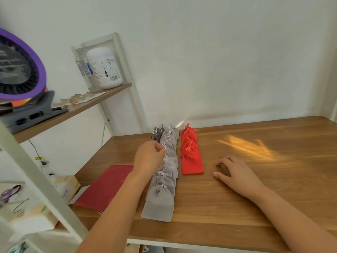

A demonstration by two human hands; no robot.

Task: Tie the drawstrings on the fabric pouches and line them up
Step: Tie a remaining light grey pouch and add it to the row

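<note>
A row of several light grey pouches [160,199] with tied white drawstrings runs from the table's front toward the wall. To its right lies a shorter row of red pouches [192,161] with red bows. A few dark grey pouches [157,134] sit at the far left end by the wall. My left hand [148,157] reaches over the grey row, its fingers curled at a white drawstring bow [166,148] in the middle of it. My right hand [237,175] rests flat on the wooden table [255,207], right of the red row, fingers spread.
A dark red flat cloth bag [104,187] lies at the table's left edge. A shelf on the left carries a purple fan [18,70], a grey clamp and a white jar [104,68]. Boxes and clutter fill the lower left shelves.
</note>
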